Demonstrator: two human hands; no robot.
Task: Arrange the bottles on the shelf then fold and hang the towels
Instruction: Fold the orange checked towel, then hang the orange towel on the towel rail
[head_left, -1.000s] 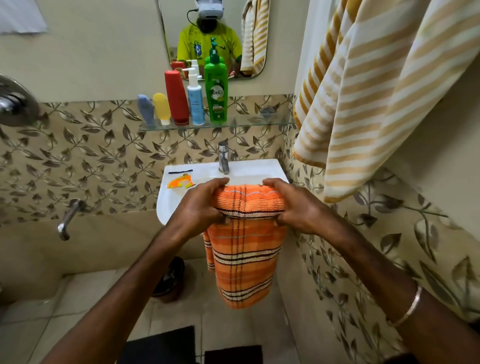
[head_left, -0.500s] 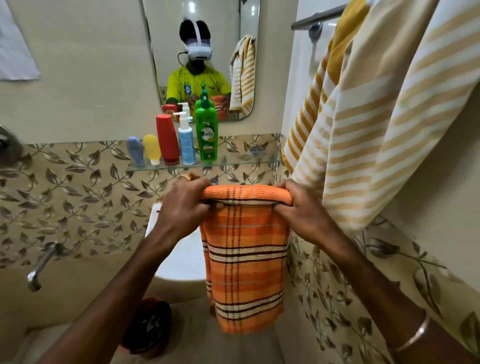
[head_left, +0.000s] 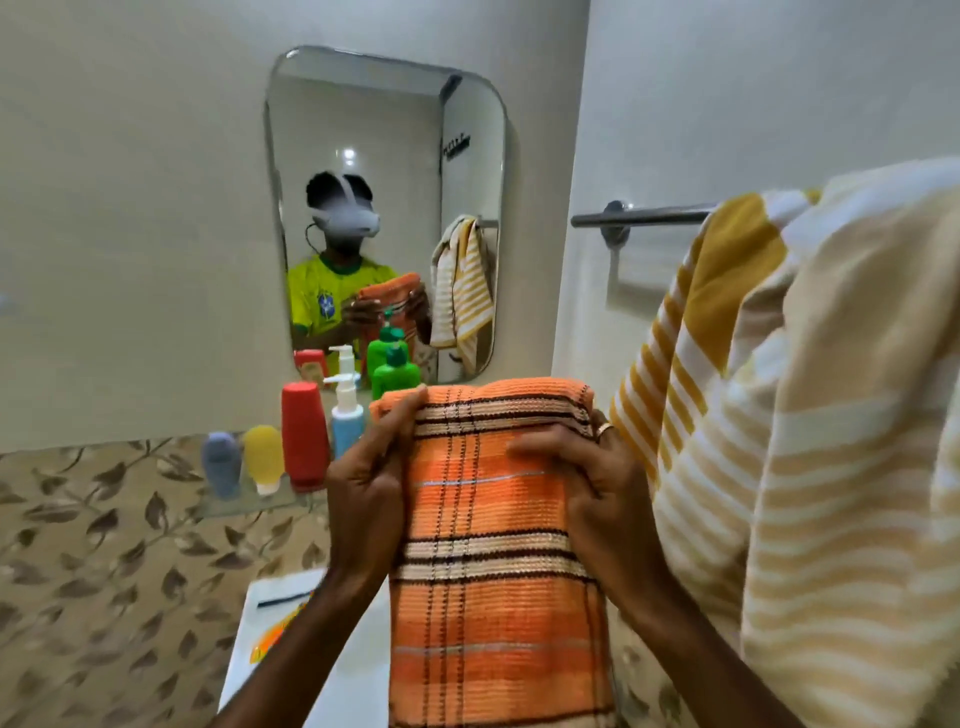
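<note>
Holding folded orange plaid towel (head_left: 493, 519) level below towel bar (head_left: 644, 215).
Left hand (head_left: 366, 499) and right hand (head_left: 597, 488) grip its fold; bar lies up-right, nearer right hand.

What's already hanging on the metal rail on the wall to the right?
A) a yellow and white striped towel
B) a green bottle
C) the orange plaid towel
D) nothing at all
A: the striped towel is draped over the towel rail, while the orange plaid towel is held up in front of it by the left hand and right hand.
</note>
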